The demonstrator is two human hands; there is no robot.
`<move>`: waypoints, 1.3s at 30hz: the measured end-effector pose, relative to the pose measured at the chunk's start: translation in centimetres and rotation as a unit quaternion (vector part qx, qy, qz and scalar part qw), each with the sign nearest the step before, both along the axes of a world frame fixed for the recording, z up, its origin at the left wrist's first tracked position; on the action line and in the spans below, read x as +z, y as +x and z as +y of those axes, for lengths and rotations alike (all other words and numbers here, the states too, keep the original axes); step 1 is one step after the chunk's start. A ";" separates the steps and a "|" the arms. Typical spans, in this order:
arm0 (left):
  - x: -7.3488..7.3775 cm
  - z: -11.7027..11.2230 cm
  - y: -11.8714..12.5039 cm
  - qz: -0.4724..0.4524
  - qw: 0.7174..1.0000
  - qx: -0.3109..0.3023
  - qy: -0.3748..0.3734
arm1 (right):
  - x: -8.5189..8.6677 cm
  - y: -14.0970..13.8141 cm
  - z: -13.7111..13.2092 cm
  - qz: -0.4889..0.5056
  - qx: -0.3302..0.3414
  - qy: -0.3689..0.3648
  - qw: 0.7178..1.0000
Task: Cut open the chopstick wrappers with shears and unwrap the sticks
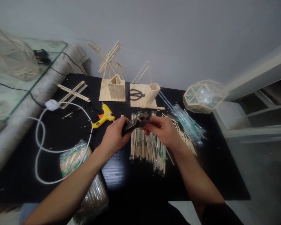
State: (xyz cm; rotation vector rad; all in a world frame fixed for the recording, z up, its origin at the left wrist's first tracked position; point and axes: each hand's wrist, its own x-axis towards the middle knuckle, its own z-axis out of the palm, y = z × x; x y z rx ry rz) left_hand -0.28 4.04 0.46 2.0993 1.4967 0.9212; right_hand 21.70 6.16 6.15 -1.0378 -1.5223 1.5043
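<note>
My left hand (114,134) is closed round a black hand tool (134,124), held above a black table (213,175). My right hand (160,129) pinches at the tool's right end, fingers curled together; whether a stick is between them I cannot tell. Directly under both hands lies a spread of wrapped wooden sticks (147,148).
A yellow glue gun (104,116) lies left of the hands, with a white cable (41,137) looping beside it. Stick models (113,86), black scissors (134,94) and a faceted stick dome (204,96) stand at the back. Bundles of sticks (72,157) sit near left.
</note>
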 end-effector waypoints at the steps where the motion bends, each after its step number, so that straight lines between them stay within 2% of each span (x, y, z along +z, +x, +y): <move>1: 0.0 0.0 0.0 -0.001 1.000 -0.001 0.003 | -0.1 0.0 0.1 0.003 0.005 -0.003 1.000; 7: 0.0 0.0 0.0 -0.005 1.000 -0.007 0.012 | -0.5 0.2 0.4 0.027 0.028 -0.034 0.999; 13: 0.1 0.0 -0.1 0.000 1.000 -0.009 0.000 | -0.3 0.1 0.3 0.026 0.022 -0.030 0.999; 21: 1.0 -0.1 0.1 0.019 0.997 0.004 -0.071 | -0.5 0.2 0.2 0.025 0.015 -0.013 1.000; 29: 1.0 -0.1 0.1 0.057 0.993 0.034 -0.101 | -0.8 0.2 0.4 0.022 0.005 -0.033 0.999; 35: 1.3 -0.1 -0.2 0.106 0.989 0.079 -0.069 | -0.7 0.4 0.6 0.017 0.007 -0.056 0.998; 39: 1.1 0.1 -0.3 0.091 0.991 0.076 -0.061 | -0.6 0.7 0.8 0.004 0.017 -0.056 0.998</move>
